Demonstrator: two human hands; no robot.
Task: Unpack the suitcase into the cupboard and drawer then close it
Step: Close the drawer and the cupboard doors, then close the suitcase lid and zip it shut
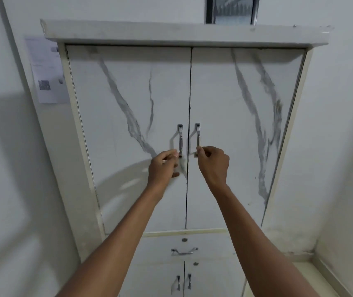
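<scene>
Both hands reach up to the closed cupboard [128, 125], the left hand [163, 166] curled round the lower end of the left door handle [180, 140] and the right hand [213, 162] pinching the right door handle [198, 136], fingertips partly hidden, while the drawer [184, 247] sits shut below them between the forearms.

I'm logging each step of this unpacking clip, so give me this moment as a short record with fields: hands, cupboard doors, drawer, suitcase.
left hand: left hand fingers curled at the lower end of the left door handle
right hand: right hand pinches the lower end of the right door handle
upper cupboard doors: left door and right door both closed, marble-patterned
drawer: drawer below the doors, closed, handle untouched
lower doors: closed
suitcase: not in view
wall: printed sheet taped left of the cupboard
</scene>
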